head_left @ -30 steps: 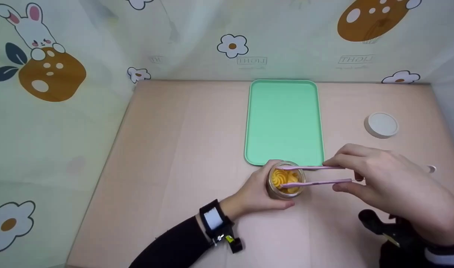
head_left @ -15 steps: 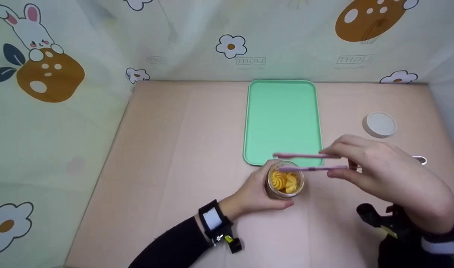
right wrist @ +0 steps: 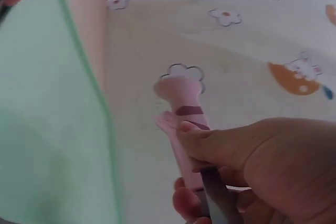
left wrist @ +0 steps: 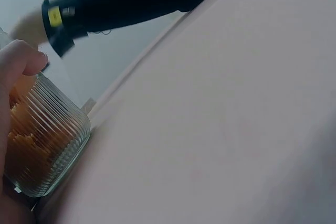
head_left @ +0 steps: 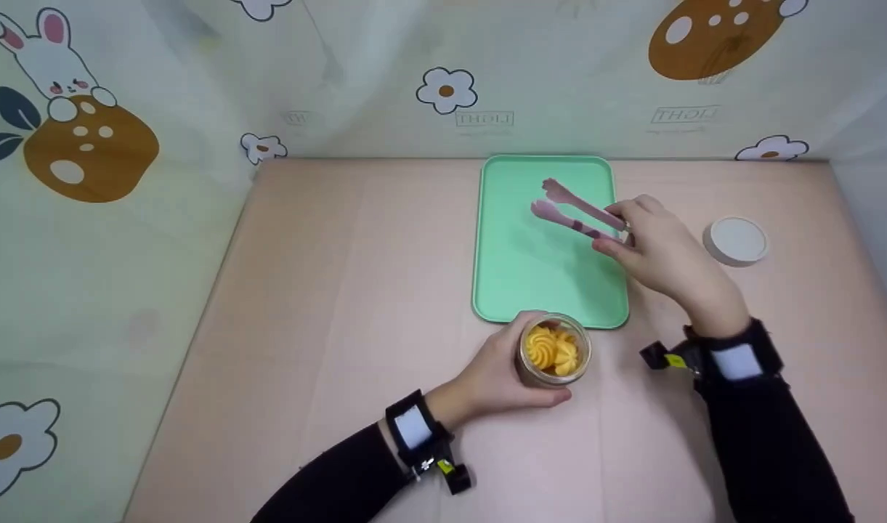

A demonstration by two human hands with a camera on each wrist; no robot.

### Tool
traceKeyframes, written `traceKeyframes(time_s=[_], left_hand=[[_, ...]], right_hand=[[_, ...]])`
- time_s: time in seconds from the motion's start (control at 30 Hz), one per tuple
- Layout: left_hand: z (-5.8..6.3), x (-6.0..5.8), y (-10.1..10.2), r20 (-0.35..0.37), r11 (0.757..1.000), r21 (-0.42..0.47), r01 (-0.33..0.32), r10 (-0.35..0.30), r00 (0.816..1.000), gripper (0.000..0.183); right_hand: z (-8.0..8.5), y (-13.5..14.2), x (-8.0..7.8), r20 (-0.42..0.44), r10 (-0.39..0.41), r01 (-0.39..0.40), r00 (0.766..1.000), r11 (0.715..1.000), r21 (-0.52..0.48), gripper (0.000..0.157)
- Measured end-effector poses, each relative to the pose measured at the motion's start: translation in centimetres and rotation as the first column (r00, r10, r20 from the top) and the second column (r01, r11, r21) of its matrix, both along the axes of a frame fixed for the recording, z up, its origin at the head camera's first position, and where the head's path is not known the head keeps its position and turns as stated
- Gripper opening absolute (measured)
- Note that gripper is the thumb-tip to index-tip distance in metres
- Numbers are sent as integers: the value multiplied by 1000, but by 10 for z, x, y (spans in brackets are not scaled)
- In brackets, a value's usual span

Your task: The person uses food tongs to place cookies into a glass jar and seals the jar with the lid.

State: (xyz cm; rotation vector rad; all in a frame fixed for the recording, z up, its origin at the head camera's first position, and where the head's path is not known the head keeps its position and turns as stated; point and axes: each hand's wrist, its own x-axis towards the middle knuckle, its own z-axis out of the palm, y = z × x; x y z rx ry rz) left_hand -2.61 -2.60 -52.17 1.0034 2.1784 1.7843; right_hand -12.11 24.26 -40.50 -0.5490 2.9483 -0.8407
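Observation:
My left hand (head_left: 503,367) grips a ribbed glass jar (head_left: 528,372), its lidless mouth facing up. Inside are several yellow swirl cookies (head_left: 542,347); through the ribbed glass jar wall (left wrist: 65,124) they look orange-brown in the left wrist view. Pink tongs (head_left: 577,211) are pinched between the thumb and fingers of my right hand (head_left: 665,250). Their two arms stand apart, with nothing between the tips. In the head view they overlap the far half of a green tray (head_left: 537,283); the right wrist view shows dark bands on one tong arm (right wrist: 189,109).
A round white lid (head_left: 737,241) lies on the table (head_left: 356,290) to the right of the tray. Patterned curtains (head_left: 370,87) hang along the table's back and left sides. The jar stands near the tray's front edge.
My right hand has lifted the tongs out of the jar and swung them away over the tray, so they point up and left. My left hand and the jar have stayed in place.

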Motion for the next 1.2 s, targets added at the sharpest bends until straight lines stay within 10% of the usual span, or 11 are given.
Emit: traceKeyframes(time_s=[0.43, 0.83, 1.2], left_hand=[[2, 0, 1, 5, 1000, 16, 5, -5, 1000, 91], [1, 0, 0, 20, 1000, 18, 8, -8, 1000, 90], [-1, 0, 1, 19, 1000, 4, 0, 0, 1000, 92]], right_hand=[[-56, -8, -26, 58, 3, -4, 998, 1000, 26, 47], [-41, 24, -34, 36, -114, 114, 993, 993, -3, 76], [-36, 115, -32, 167, -529, 527, 832, 848, 61, 89]])
